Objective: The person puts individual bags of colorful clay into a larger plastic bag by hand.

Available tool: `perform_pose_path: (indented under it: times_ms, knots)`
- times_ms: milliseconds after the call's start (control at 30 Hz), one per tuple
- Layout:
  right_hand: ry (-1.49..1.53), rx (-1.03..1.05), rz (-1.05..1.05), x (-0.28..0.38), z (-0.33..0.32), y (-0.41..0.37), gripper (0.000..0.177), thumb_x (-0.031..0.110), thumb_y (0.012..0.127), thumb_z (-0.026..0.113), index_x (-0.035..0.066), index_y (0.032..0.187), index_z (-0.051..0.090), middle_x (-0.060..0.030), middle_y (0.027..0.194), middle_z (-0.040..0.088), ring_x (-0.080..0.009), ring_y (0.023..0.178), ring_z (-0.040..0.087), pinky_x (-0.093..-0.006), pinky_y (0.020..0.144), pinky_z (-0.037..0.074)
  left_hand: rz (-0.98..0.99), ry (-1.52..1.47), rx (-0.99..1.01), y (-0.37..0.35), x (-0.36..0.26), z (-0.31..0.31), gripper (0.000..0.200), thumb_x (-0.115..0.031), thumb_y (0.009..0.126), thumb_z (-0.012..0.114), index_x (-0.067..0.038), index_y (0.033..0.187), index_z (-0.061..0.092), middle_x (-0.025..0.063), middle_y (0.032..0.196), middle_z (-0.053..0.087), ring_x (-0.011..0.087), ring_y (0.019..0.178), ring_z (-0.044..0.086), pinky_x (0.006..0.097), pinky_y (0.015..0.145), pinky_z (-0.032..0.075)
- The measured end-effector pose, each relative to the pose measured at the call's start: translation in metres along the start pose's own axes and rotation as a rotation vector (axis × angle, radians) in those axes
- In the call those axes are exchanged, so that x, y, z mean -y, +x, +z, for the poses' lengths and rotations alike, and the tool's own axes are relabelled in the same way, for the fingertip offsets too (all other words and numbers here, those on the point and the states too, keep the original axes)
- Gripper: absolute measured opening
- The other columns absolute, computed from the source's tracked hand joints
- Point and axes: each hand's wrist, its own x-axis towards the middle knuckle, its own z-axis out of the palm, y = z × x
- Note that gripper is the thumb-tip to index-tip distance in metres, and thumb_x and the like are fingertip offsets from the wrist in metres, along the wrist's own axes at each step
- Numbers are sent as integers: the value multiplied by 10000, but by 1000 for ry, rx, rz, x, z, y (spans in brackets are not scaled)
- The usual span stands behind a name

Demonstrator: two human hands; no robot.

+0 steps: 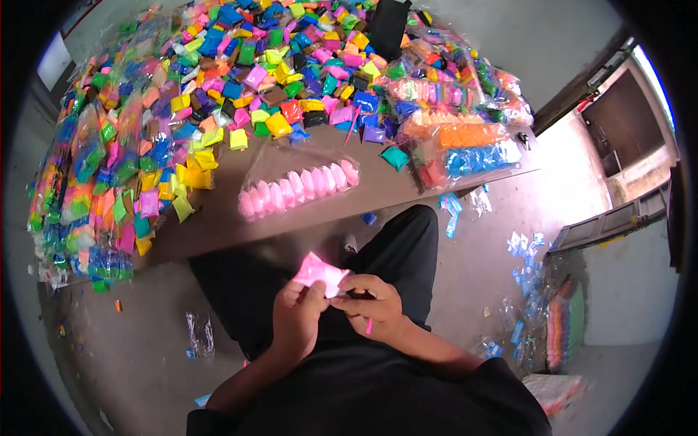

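Observation:
Above my lap, a small pink packet [318, 272] is pinched between both hands. My left hand [297, 316] closes on its lower left side, thumb on top. At the packet's right edge, the fingers of my right hand [372, 305] are curled closed. A thin pink strip [369, 325] sticks out below the right fingers. Just beyond the hands, on the table [291, 231], lies a clear plastic bag with a row of pale pink packets [298, 189].
A large heap of colourful packets [276, 73] covers the back of the table. Filled clear bags [80, 182] line the left side, and bags of orange and blue packets [472, 149] the right. Plastic wrappers [200, 336] litter the floor. A doorway [618, 123] stands at right.

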Motion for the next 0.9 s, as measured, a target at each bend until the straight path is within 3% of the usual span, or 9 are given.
perform_pose_path:
  times_ms: [67,133,267,367,433,500,700,767,900]
  knots:
    - [148,-15,148,2,-2,-7,266,-136,807,694,60,939,815,-99,1096,660,-127,751,597,-276,665,490,94,-10,-9,14,11,-15,153,-113,1036,681,11,1120,708,34,910,720,68,818,630,233,750,482]
    - [347,-35,390,0,-8,-17,207,-102,898,664,19,1047,744,-105,1089,632,-89,798,555,-271,722,483,104,150,-38,17,0,-1,145,-104,1032,683,12,1113,713,25,915,719,53,817,614,230,736,473]
    - [638,-75,582,-19,-8,-13,288,-28,940,743,6,1197,618,-51,1040,586,-50,786,494,-223,735,447,93,439,-50,24,9,-4,131,-96,1026,689,4,1103,724,13,938,730,37,834,612,228,738,482]
    - [785,-113,738,-17,-5,-1,321,-40,927,772,11,1199,610,-8,1044,592,-33,829,489,-203,744,403,121,623,-26,25,3,6,132,-100,1030,683,0,1106,724,19,939,731,40,825,617,229,734,486]
    - [817,-108,766,-23,-5,4,255,17,938,795,11,1140,640,9,986,625,-29,816,519,-205,735,421,141,632,-20,24,3,10,137,-111,1026,688,2,1098,716,20,944,730,53,854,630,246,751,496]
    - [767,81,861,-32,-11,4,155,48,961,781,14,1066,671,11,898,672,-40,787,573,-222,710,454,157,637,-12,24,1,10,143,-122,1021,693,3,1089,707,20,949,730,65,884,642,262,767,506]
    - [847,26,875,-42,-1,7,93,54,980,759,22,962,673,-15,864,713,-59,779,632,-248,689,486,70,450,36,32,13,-19,212,-187,1094,594,-6,1131,698,9,923,686,50,823,573,235,730,456]
    - [894,-11,897,-41,3,8,99,52,977,762,24,942,674,-12,859,708,-60,773,621,-248,687,478,38,263,-68,34,6,-5,286,-238,1112,560,-30,948,668,-33,785,559,34,745,476,270,680,415]
    - [831,-6,850,-45,4,0,119,43,971,765,25,898,674,8,842,681,-64,760,586,-244,682,452,114,364,10,38,6,1,262,-228,1105,568,-32,975,683,-18,817,606,38,786,517,275,718,439]
